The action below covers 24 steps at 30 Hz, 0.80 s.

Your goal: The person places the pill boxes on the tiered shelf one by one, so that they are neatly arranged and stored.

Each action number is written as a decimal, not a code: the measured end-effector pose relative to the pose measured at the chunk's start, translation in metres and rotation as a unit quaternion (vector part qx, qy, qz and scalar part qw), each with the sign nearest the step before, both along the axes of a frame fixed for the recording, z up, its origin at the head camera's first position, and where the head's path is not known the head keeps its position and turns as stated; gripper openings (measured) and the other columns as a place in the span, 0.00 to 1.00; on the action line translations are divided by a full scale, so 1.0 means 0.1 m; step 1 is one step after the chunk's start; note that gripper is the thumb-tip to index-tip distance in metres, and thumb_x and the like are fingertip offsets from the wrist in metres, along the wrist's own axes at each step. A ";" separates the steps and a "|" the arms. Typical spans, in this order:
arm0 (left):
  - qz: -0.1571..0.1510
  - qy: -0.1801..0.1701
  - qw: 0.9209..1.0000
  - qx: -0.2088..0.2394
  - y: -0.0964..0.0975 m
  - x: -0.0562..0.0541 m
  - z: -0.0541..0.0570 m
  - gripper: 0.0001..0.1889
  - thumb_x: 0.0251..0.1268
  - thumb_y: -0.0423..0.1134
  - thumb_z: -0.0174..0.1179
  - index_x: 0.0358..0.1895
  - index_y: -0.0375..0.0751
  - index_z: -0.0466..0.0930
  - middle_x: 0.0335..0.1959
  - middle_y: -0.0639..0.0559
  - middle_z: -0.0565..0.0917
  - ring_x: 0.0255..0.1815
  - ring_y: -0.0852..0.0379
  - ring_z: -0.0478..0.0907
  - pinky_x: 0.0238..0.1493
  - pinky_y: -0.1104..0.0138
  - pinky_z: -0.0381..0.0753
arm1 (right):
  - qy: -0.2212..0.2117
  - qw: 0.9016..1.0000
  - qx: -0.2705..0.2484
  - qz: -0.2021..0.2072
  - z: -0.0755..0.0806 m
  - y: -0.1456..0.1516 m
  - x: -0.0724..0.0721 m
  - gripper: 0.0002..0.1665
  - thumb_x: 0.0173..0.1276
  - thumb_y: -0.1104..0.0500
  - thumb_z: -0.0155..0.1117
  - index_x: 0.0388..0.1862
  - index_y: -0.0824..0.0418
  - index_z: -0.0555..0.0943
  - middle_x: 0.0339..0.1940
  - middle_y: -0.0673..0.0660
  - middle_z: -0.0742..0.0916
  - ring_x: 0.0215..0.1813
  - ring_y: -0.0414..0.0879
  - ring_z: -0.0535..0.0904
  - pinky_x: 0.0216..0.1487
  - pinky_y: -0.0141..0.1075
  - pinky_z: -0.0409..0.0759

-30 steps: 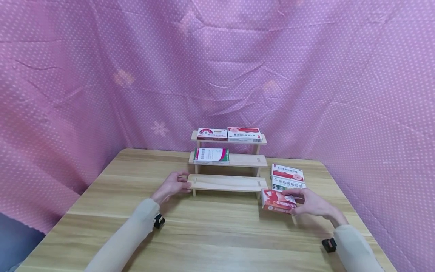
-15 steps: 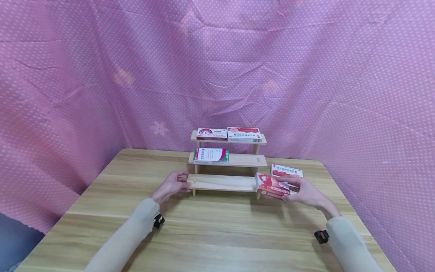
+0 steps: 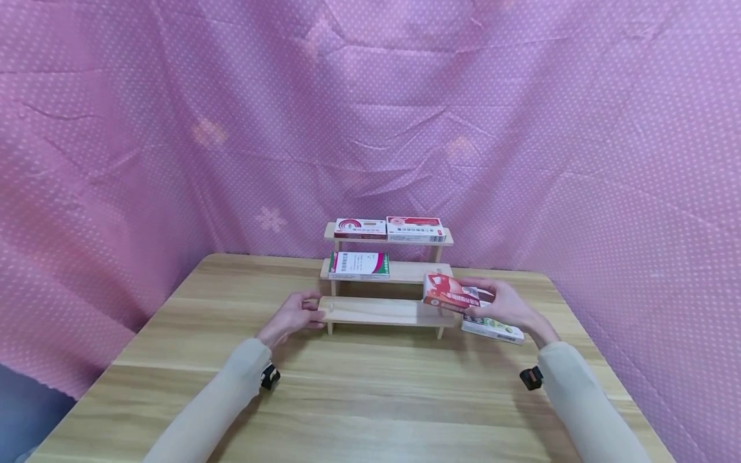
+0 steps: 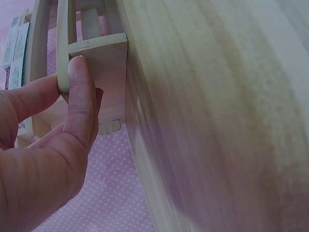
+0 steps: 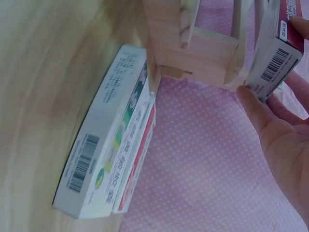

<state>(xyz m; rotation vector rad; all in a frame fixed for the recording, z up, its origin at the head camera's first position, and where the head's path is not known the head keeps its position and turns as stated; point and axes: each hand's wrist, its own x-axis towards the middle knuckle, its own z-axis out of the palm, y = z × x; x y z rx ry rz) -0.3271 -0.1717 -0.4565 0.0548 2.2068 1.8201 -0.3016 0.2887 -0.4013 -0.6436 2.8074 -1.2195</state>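
Note:
My right hand [image 3: 509, 307] grips a red medicine box [image 3: 447, 290] by its right end, holding it over the right side of a three-step wooden display stand [image 3: 379, 313]. In the right wrist view the box's white barcode end [image 5: 275, 65] shows between thumb and fingers. My left hand [image 3: 292, 316] pinches the left end of the stand's lowest board, as the left wrist view shows close up. A white-and-green medicine box [image 3: 360, 263] lies on the left of the middle step. Two red-and-white medicine boxes, one left [image 3: 360, 227] and one right [image 3: 415, 226], lie on the top step.
On the table [image 3: 370, 399], right of the stand, lies a white box with green print [image 3: 492, 330], partly under my right hand in the head view. Beside it a red-and-white box [image 5: 138, 159] shows in the right wrist view. A pink dotted cloth [image 3: 370, 116] hangs behind.
My right hand has lifted the red box from beside the stand and carried it up, leftward and away from me, to over the stand's right side. My left hand has stayed in place.

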 end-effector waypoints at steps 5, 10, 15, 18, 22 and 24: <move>0.000 0.004 1.000 -0.001 0.01 0.01 0.01 0.34 0.60 0.18 0.56 0.72 0.27 0.57 0.56 0.25 0.75 0.39 0.49 0.84 0.48 0.60 0.88 | 0.013 0.999 0.024 -0.018 0.06 -0.09 -0.09 0.41 0.55 0.49 0.75 0.69 0.48 0.73 0.68 0.60 0.77 0.65 0.56 0.73 0.66 0.54 0.70; -0.002 0.006 1.000 -0.008 0.00 0.02 0.00 0.34 0.62 0.19 0.55 0.72 0.27 0.57 0.56 0.25 0.75 0.39 0.49 0.84 0.47 0.60 0.88 | 0.011 1.000 0.012 -0.005 0.09 -0.17 -0.18 0.43 0.54 0.48 0.76 0.70 0.51 0.72 0.72 0.64 0.71 0.70 0.64 0.67 0.69 0.63 0.65; -0.007 0.009 1.000 -0.013 -0.01 0.01 -0.01 0.33 0.63 0.21 0.55 0.72 0.27 0.56 0.57 0.25 0.75 0.41 0.47 0.84 0.47 0.60 0.88 | 0.021 1.000 0.022 -0.003 0.12 -0.24 -0.27 0.44 0.54 0.49 0.75 0.71 0.51 0.71 0.72 0.64 0.71 0.68 0.63 0.69 0.67 0.64 0.68; -0.009 0.011 1.000 -0.015 -0.01 0.00 0.00 0.33 0.63 0.21 0.56 0.72 0.27 0.56 0.57 0.25 0.75 0.40 0.48 0.84 0.48 0.59 0.88 | 0.019 1.000 0.023 -0.007 0.13 -0.29 -0.32 0.43 0.54 0.50 0.76 0.70 0.52 0.72 0.72 0.64 0.72 0.67 0.62 0.71 0.66 0.62 0.70; -0.008 0.011 1.000 -0.016 -0.01 0.00 0.01 0.33 0.63 0.21 0.56 0.72 0.27 0.57 0.57 0.25 0.75 0.38 0.50 0.85 0.47 0.60 0.88 | -0.010 1.000 0.002 0.001 0.15 -0.36 -0.39 0.43 0.55 0.54 0.75 0.70 0.55 0.71 0.72 0.65 0.71 0.66 0.63 0.73 0.66 0.58 0.73; -0.005 0.012 1.000 -0.015 0.00 0.00 0.01 0.33 0.62 0.20 0.56 0.72 0.27 0.57 0.56 0.25 0.75 0.37 0.50 0.84 0.46 0.60 0.88 | -0.005 1.000 0.000 0.007 0.16 -0.39 -0.43 0.42 0.56 0.55 0.75 0.70 0.58 0.71 0.71 0.65 0.72 0.66 0.63 0.72 0.67 0.57 0.73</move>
